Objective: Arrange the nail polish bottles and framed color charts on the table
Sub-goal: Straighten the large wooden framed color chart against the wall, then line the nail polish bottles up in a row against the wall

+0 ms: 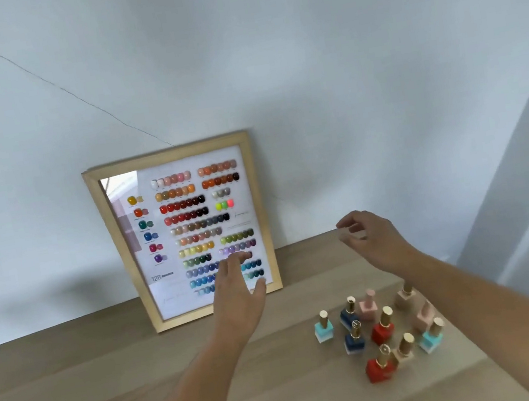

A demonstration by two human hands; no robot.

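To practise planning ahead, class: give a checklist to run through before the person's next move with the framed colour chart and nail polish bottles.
1. Light wood-framed colour chart leans upright against the wall: ok.
2. Left hand open, holding nothing: ok.
3. Right hand holding nothing: ok.
4. Small coloured nail polish bottles all upright: cannot tell, forearm hides some.
5. Bare light wooden table left of bottles: ok.

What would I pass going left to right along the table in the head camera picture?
Framed chart → left turquoise bottle → navy bottles → upper red bottle → right turquoise bottle. The left hand and right hand overlap these, so they are omitted.
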